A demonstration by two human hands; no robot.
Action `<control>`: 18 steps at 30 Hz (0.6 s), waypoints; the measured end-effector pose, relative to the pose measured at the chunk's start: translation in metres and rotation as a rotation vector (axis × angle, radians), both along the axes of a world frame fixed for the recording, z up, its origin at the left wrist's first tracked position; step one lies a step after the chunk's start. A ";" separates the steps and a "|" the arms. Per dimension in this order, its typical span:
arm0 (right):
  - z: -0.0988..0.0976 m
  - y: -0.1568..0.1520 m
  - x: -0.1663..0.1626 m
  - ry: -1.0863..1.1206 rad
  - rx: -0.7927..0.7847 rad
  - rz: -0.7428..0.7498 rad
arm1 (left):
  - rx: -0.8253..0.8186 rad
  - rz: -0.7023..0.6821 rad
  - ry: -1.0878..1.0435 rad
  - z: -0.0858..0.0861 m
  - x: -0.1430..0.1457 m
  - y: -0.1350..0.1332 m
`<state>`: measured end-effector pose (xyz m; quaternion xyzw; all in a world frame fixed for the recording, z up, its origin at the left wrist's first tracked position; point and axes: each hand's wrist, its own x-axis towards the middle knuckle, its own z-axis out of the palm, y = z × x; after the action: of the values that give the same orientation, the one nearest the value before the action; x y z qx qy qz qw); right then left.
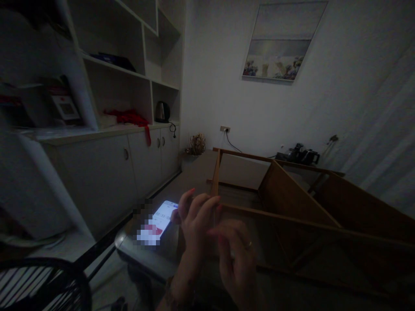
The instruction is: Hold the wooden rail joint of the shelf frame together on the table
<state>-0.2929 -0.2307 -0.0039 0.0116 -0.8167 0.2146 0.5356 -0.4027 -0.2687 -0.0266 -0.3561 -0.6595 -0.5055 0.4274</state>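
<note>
Nearest, the right hand (238,255) is hovering with fingers loosely curled, grasping nothing. Just beyond, the left hand (196,216) is raised, fingers bent and empty, beside the lit white smartphone (160,222) lying to its left. Farther right, the overturned brown wooden frame (292,203) is standing partly assembled, its compartments holding nothing. Far left, the white shelving (129,77) is holding red cloth (129,116) and a dark kettle (161,112).
</note>
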 end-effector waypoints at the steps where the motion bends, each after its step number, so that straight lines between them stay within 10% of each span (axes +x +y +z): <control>1: 0.001 0.000 -0.001 0.000 -0.050 0.012 | -0.005 -0.003 0.001 0.000 0.000 0.000; 6: 0.007 -0.004 -0.012 -0.018 -0.184 0.094 | 0.003 -0.010 0.014 0.000 -0.002 -0.001; 18: -0.001 -0.009 -0.017 0.014 0.187 -0.139 | 0.046 0.016 0.057 0.003 0.000 0.001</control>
<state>-0.3099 -0.2393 -0.0053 0.0062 -0.8282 0.0998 0.5514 -0.4025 -0.2677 -0.0239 -0.3549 -0.6382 -0.5068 0.4582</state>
